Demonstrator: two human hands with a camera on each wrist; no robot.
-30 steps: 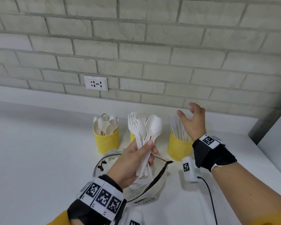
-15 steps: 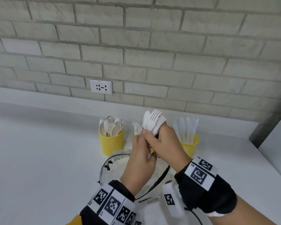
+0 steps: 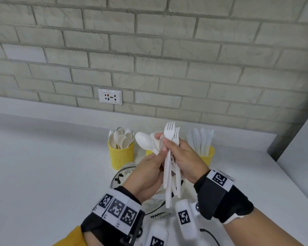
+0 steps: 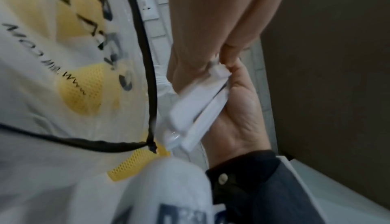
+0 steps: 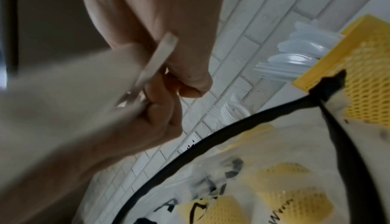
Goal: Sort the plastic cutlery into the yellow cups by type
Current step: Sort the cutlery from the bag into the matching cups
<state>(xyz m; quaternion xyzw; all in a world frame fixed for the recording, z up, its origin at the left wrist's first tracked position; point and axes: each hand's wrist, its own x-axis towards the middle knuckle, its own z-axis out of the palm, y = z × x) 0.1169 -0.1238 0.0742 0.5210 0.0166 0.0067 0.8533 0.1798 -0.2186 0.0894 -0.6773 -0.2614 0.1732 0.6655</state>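
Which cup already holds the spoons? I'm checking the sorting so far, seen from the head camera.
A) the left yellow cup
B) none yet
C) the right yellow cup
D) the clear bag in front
A: the left yellow cup is filled with rounded spoon bowls, while the right yellow cup holds long, narrow pieces, and the middle one is mostly hidden behind the hands.
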